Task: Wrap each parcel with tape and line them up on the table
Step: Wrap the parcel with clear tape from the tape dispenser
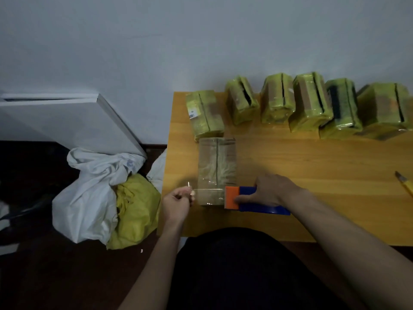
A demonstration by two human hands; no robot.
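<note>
Dim, flat indoor light, dark floor (pixel 44 283) lower left, soft focus, wide-angle bending at edges

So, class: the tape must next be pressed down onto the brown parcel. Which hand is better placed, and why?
The left hand, as a judgement: it pinches the free tape end beside the brown parcel, while the right hand grips the tape dispenser.

- A plain pale wall (pixel 156 41) is filling the upper half of the view under dim light.
- An orange-brown wooden surface (pixel 312 175) is standing against it.
- A white panel (pixel 73 121) is leaning on the wall.
- A dark floor (pixel 44 276) is lying below.
</note>
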